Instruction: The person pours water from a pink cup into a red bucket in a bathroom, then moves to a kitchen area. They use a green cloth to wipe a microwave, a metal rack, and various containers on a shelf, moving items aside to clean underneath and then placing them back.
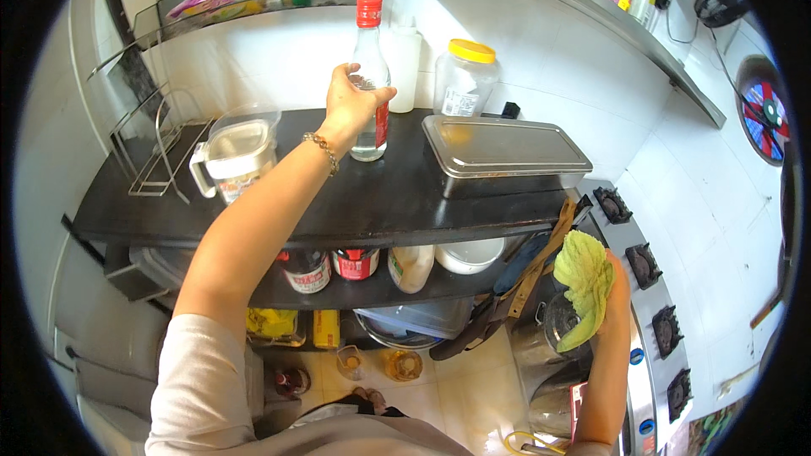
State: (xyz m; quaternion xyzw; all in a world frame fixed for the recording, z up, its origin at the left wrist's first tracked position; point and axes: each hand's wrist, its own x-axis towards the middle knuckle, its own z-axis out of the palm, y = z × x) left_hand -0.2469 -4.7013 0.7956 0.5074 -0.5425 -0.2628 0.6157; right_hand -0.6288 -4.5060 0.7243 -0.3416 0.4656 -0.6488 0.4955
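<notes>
My left hand (355, 101) is around the middle of a clear glass bottle (370, 126) with a red cap and a red label. The bottle stands upright on the black shelf top (317, 215), with clear liquid visible inside. Part of it is hidden behind my fingers. On the right, my right hand (611, 297) grips a crumpled yellow-green cloth (584, 278), held beside the gas stove. Just behind the bottle stands a pale squeeze bottle (404, 66).
A lidded steel box (507, 152), a yellow-lidded jar (469, 76), a white-handled container (237, 149) and a wire rack (152, 171) share the shelf top. Jars (307, 272) and a white bowl (470, 254) sit below. Stove burners (645, 265) line the right.
</notes>
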